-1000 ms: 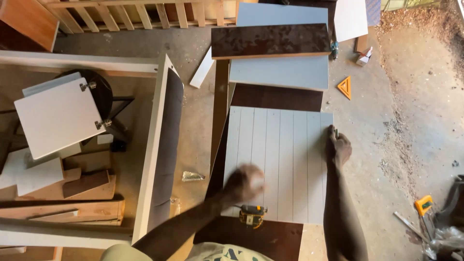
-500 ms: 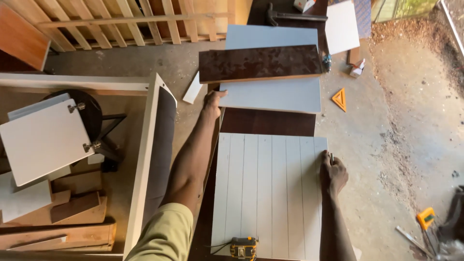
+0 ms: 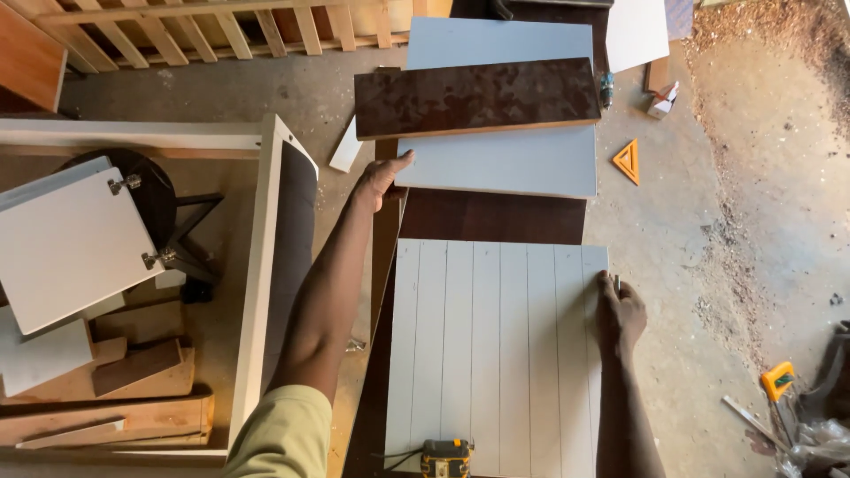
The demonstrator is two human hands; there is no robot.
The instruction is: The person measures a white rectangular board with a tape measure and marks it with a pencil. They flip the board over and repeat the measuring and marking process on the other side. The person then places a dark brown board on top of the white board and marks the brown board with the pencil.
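Left hand (image 3: 382, 180) gripped the near-left corner of the pale grey board (image 3: 496, 159). Right hand (image 3: 620, 310) lay flat on the white grooved panel (image 3: 496, 354), apparently pinching a small screw. Risk: the dark plank (image 3: 478, 97) resting on the board could slide off if it tilted.

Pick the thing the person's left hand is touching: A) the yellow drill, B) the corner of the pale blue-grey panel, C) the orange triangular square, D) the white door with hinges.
B: the left hand reaches forward and its fingers rest on the near left corner of the pale blue-grey panel, while the right hand lies on the edge of the white slatted panel.
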